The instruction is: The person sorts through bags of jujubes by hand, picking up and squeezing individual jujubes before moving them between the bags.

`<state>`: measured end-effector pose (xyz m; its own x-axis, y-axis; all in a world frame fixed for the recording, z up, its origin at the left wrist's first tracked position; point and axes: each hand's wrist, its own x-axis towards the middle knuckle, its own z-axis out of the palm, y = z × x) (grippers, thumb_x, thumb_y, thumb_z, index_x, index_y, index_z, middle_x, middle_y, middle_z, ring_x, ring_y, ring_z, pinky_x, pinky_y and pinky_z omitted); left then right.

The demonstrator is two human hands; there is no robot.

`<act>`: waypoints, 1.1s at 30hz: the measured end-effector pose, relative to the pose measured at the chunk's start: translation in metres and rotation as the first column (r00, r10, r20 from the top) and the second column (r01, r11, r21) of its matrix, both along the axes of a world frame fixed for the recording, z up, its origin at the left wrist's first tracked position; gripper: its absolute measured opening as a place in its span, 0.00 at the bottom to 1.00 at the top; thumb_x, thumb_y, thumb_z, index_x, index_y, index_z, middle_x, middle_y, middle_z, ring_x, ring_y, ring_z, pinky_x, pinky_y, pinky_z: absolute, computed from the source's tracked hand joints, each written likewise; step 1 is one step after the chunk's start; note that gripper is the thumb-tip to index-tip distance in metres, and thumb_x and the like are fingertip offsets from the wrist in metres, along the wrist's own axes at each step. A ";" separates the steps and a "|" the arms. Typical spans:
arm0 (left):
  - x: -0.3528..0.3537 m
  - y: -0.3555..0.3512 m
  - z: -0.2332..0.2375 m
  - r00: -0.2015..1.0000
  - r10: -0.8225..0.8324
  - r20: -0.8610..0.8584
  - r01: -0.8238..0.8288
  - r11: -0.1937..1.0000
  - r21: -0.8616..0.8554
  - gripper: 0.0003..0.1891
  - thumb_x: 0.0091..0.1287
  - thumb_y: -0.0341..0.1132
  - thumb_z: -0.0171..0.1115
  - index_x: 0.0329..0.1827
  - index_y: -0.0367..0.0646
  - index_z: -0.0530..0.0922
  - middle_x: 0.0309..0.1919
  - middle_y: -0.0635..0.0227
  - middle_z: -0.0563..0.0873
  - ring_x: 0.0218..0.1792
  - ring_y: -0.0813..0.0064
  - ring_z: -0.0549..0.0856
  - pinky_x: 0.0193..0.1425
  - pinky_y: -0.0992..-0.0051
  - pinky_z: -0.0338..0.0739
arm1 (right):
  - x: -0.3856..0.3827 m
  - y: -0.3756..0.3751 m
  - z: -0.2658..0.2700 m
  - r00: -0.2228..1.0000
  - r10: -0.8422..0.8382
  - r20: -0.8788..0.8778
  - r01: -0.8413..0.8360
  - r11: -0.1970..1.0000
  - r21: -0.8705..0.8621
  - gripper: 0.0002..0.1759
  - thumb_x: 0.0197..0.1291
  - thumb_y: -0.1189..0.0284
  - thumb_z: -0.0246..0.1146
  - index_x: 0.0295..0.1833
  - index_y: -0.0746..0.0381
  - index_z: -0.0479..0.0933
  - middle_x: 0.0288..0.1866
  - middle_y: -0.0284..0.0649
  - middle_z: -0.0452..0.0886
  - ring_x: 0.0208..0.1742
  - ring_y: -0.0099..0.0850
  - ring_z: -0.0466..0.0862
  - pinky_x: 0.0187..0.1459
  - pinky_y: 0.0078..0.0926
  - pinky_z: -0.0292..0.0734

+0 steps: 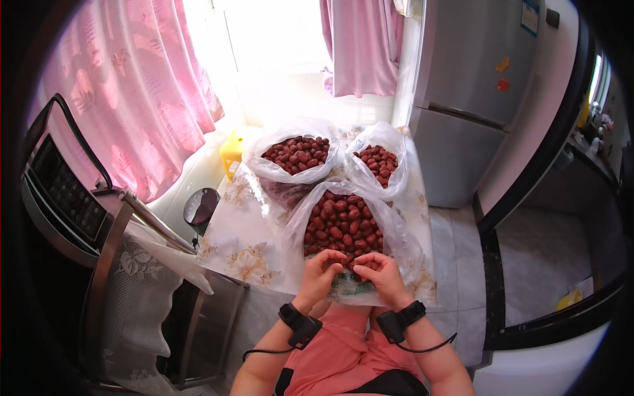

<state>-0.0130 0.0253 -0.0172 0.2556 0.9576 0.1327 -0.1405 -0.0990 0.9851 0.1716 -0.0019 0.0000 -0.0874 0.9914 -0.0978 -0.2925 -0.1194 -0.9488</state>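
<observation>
Wrinkled dark-red dates (341, 221) fill a clear plastic bag (298, 221) standing open at the near side of the table. Over its near edge, my left hand (321, 276) and my right hand (384, 277) face each other with fingertips pinched. A red date (349, 262) appears to be between them, partly covered by the fingers. Behind are two more open bags of dates: a wide white bag (288, 174) at the back left and a smaller white bag (403, 175) at the back right.
The table (228, 254) has a flowered cover. A yellow stool (231, 153) stands beyond its left side, and a grey refrigerator (456, 142) beyond its right. At the left, a black appliance (66, 191) sits above a rack with a lace cover (135, 297).
</observation>
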 end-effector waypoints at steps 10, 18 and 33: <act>-0.003 0.003 0.011 1.000 0.023 0.007 -0.022 0.997 -0.076 0.11 0.79 0.29 0.48 0.51 0.35 0.80 0.38 0.68 0.87 0.35 0.83 0.83 0.42 0.80 0.79 | 0.001 0.001 0.000 0.999 0.005 -0.036 -0.004 1.000 0.017 0.12 0.60 0.78 0.70 0.49 0.67 0.81 0.40 0.34 0.86 0.36 0.17 0.82 0.38 0.15 0.77; -0.007 0.003 0.011 0.999 0.013 0.045 -0.006 0.991 -0.137 0.14 0.82 0.35 0.46 0.52 0.36 0.79 0.40 0.67 0.86 0.35 0.83 0.82 0.43 0.81 0.78 | 0.001 0.000 -0.001 1.000 -0.003 -0.021 0.003 1.000 0.020 0.12 0.61 0.78 0.70 0.49 0.67 0.81 0.40 0.34 0.86 0.36 0.18 0.82 0.38 0.15 0.77; -0.008 0.002 0.005 0.981 -0.007 0.192 0.027 0.994 -0.101 0.10 0.72 0.26 0.60 0.54 0.35 0.78 0.44 0.69 0.85 0.41 0.82 0.83 0.47 0.82 0.79 | 0.001 0.000 0.001 1.000 -0.002 -0.011 0.002 1.000 0.015 0.11 0.61 0.78 0.69 0.49 0.66 0.81 0.40 0.33 0.86 0.36 0.17 0.81 0.38 0.15 0.76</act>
